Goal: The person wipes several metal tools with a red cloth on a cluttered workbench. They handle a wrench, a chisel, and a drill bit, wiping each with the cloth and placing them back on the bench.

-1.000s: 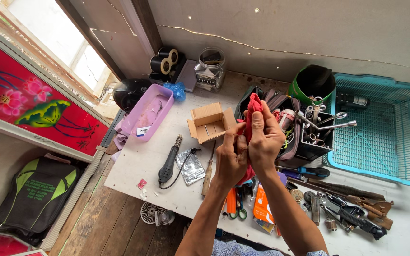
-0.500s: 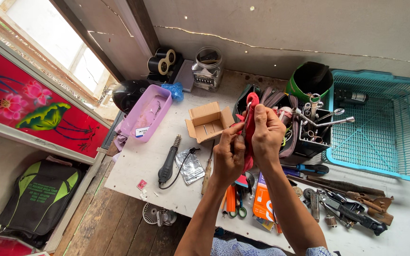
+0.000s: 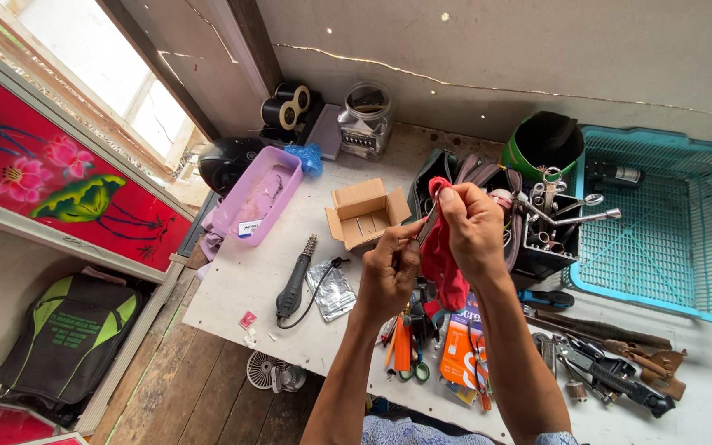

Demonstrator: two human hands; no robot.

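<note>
Both hands are raised over the cluttered white tabletop: the right hand pinches a crumpled red cloth (hanging down), and the left hand closes on its lower edge.

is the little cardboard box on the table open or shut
Open. The small cardboard box sits on the white table with its flaps spread outward, just beyond the person's left hand.

Open brown cardboard box mid-table; orange retail pack near edge; clear plastic packet beside.
</note>
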